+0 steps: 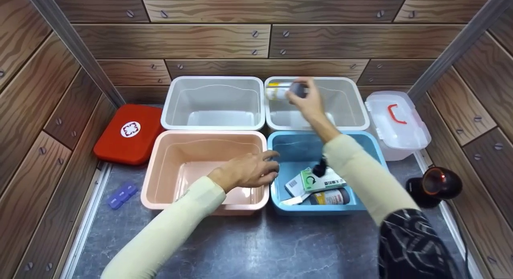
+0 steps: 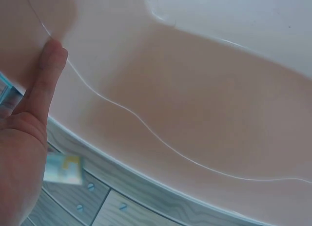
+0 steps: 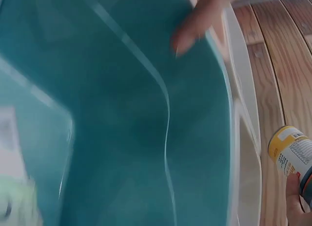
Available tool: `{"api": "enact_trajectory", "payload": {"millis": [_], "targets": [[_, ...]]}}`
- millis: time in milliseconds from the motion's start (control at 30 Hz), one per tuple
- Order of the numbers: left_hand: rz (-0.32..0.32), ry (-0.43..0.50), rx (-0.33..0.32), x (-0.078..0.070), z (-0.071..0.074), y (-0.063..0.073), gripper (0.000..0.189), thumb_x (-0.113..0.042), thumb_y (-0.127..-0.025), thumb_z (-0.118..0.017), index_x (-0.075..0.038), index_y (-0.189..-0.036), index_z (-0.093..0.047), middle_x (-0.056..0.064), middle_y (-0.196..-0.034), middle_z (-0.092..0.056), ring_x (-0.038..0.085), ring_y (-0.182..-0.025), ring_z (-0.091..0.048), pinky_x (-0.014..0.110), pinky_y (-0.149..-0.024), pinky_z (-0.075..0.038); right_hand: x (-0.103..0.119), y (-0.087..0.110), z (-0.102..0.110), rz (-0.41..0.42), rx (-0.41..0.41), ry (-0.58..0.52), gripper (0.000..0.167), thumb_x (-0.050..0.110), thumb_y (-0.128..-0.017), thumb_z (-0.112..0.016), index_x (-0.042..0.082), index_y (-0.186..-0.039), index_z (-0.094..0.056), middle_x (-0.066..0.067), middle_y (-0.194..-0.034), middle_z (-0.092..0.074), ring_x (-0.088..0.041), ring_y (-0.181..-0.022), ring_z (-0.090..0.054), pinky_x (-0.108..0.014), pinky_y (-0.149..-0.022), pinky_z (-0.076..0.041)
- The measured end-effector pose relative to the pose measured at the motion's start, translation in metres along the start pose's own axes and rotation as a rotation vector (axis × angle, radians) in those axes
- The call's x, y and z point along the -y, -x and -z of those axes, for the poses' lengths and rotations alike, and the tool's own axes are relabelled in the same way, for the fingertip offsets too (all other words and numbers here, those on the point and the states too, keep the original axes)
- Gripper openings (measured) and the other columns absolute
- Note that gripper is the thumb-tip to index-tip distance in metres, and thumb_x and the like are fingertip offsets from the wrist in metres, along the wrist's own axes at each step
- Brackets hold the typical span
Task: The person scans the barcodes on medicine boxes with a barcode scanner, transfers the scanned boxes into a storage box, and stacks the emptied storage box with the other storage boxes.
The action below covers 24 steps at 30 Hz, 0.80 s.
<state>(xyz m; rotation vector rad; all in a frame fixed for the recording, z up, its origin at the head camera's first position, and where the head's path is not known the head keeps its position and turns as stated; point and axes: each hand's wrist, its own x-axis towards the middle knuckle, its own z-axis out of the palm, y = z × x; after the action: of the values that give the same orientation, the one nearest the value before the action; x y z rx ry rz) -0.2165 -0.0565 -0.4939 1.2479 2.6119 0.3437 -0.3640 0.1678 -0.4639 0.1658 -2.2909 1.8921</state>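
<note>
My right hand (image 1: 312,104) grips a bottle (image 1: 277,91) by its dark cap end. The bottle is tilted on its side, with a white and yellow label, above the back right grey bin (image 1: 362,118). In the right wrist view the bottle (image 3: 294,150) shows at the right edge. My left hand (image 1: 251,169) rests at the adjoining rims of the pink bin (image 1: 150,178) and the blue bin (image 1: 378,154), fingers reaching over toward the blue side. Inside the blue bin lie a green and white box (image 1: 314,180), another pale box (image 1: 295,187) and a second bottle (image 1: 332,197).
A second grey bin (image 1: 168,106) stands at the back left. Left of the bins are a red case (image 1: 120,142) with a white emblem and a purple pill organizer (image 1: 122,195). On the right stand a clear lidded box (image 1: 396,126) and a black device (image 1: 441,182).
</note>
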Motion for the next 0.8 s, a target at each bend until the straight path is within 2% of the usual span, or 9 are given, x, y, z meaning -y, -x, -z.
{"api": "enact_trajectory", "payload": {"millis": [133,267,367,467,633,733,800], "targets": [[-0.013,-0.004,-0.01,0.0,-0.001,-0.001,0.035,-0.041,-0.114,-0.045,-0.02,-0.129,-0.069,0.011,-0.169,-0.046,0.036,-0.103,-0.076,0.049,-0.093,-0.063,0.001,-0.004,-0.033,-0.031,0.061,0.025,0.049,0.006,-0.094,-0.077,-0.001,-0.139,-0.059,-0.023,-0.138,-0.057,-0.025,-0.112,-0.062,-0.028,-0.082,-0.064],[-0.019,-0.012,-0.016,0.0,-0.001,0.0,0.035,-0.041,-0.114,-0.045,-0.02,-0.129,-0.069,0.012,-0.169,-0.046,0.035,-0.097,-0.077,0.049,-0.091,-0.064,0.0,-0.003,-0.057,-0.034,0.1,0.092,0.048,0.011,-0.095,-0.079,0.004,-0.139,-0.061,-0.023,-0.142,-0.061,-0.028,-0.118,-0.063,-0.037,-0.097,-0.062],[-0.014,-0.016,-0.01,0.001,-0.001,0.0,0.036,-0.041,-0.114,-0.045,-0.019,-0.131,-0.069,0.012,-0.169,-0.046,0.036,-0.1,-0.077,0.049,-0.094,-0.063,-0.004,0.0,-0.072,-0.03,0.146,0.136,0.048,0.014,-0.096,-0.08,0.006,-0.139,-0.062,-0.021,-0.144,-0.062,-0.03,-0.122,-0.063,-0.041,-0.103,-0.058],[-0.016,-0.016,-0.007,0.001,-0.002,-0.001,0.037,-0.041,-0.114,-0.046,-0.019,-0.132,-0.07,0.012,-0.169,-0.047,0.035,-0.102,-0.077,0.049,-0.096,-0.063,-0.008,0.004,-0.082,-0.034,0.207,0.147,0.048,0.013,-0.097,-0.08,0.006,-0.141,-0.062,-0.02,-0.147,-0.061,-0.03,-0.125,-0.064,-0.04,-0.106,-0.057],[-0.036,-0.029,-0.022,0.001,-0.001,-0.002,0.037,-0.04,-0.115,-0.047,-0.018,-0.133,-0.071,0.012,-0.166,-0.051,0.034,-0.102,-0.077,0.048,-0.099,-0.062,-0.008,0.006,-0.091,-0.014,0.288,0.192,0.052,0.013,-0.098,-0.079,0.003,-0.146,-0.06,-0.021,-0.152,-0.057,-0.034,-0.135,-0.061,-0.045,-0.114,-0.053],[-0.033,-0.04,-0.022,0.001,-0.001,-0.002,0.038,-0.041,-0.115,-0.047,-0.018,-0.134,-0.07,0.013,-0.165,-0.051,0.033,-0.105,-0.077,0.048,-0.103,-0.061,-0.005,0.006,-0.095,-0.009,0.352,0.265,0.053,0.016,-0.1,-0.077,0.006,-0.148,-0.059,-0.019,-0.154,-0.056,-0.033,-0.134,-0.06,-0.044,-0.114,-0.052],[-0.029,-0.042,-0.022,0.001,-0.001,-0.002,0.038,-0.041,-0.115,-0.047,-0.018,-0.135,-0.07,0.013,-0.165,-0.051,0.034,-0.107,-0.077,0.049,-0.103,-0.061,-0.003,0.006,-0.099,-0.017,0.4,0.31,0.052,0.018,-0.102,-0.076,0.008,-0.149,-0.058,-0.019,-0.152,-0.057,-0.033,-0.127,-0.064,-0.044,-0.108,-0.056]]}}
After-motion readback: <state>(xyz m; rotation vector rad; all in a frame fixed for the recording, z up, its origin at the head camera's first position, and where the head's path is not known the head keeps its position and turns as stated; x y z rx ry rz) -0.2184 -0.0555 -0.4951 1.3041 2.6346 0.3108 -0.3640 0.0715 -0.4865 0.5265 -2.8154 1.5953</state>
